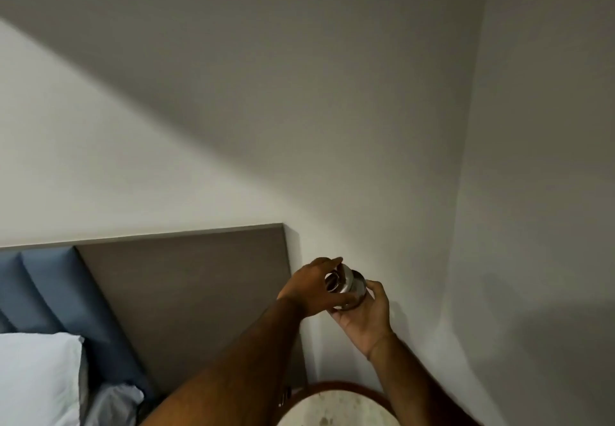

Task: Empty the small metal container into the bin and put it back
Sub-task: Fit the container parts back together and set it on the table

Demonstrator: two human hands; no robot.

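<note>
Plain grey walls met behind, and the small metal container (346, 289) was held tilted above the round table (336, 405), clamped between left hand (311, 287) and right hand (367, 316), so its contents could probably be spilled with no bin seen.

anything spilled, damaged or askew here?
Nothing spilled or damaged that I can see. The small metal container is held tilted in mid-air between the left hand and right hand, above the round table. No bin is in view.
</note>
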